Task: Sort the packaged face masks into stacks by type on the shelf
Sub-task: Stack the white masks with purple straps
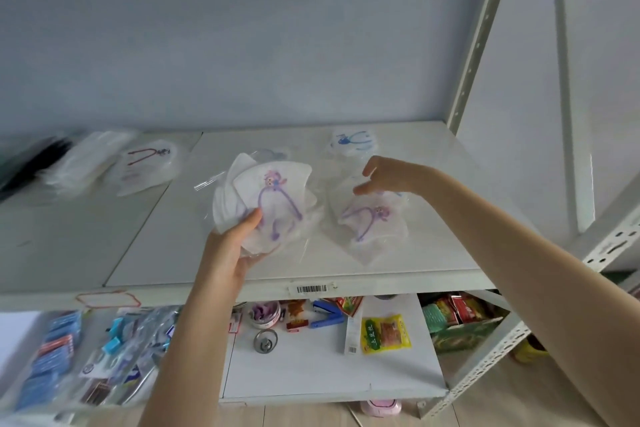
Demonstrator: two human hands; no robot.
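Packaged face masks [266, 204], purple print, several bunched in clear wrap: where are they? — A

Held off the shelf [398, 274], tilted above its front half. Left hand [230, 253] grips the bundle at its lower edge, thumb on top, fingers curled beneath. — B

And beyond that? — A

Just right of the bundle, a single purple-print packet [372, 222] lies flat on the shelf. Right hand [381, 175] hangs over its far edge, fingers spread and loose, holding nothing. Cannot tell whether the thumb touches the wrap. — B

Other types? — A

Further back, a blue-print packet [353, 144] lies alone near the rear. On the left panel lies a red-print packet [147, 166], then plain white packets [86, 163] in a loose heap, then something dark at the frame edge, too blurred to name. — B

Step in hand? — A

My reading: the purple type is being gathered. The bundle and the lone packet match in print, so they belong together. — B

Next move? — A

Probably join them: either lay the bundle on the flat packet or lift that packet into the left hand's grip. Clear wrap is slick and the bundle is fanned, so it needs squaring before it goes down. Keep it well apart from blue. — B
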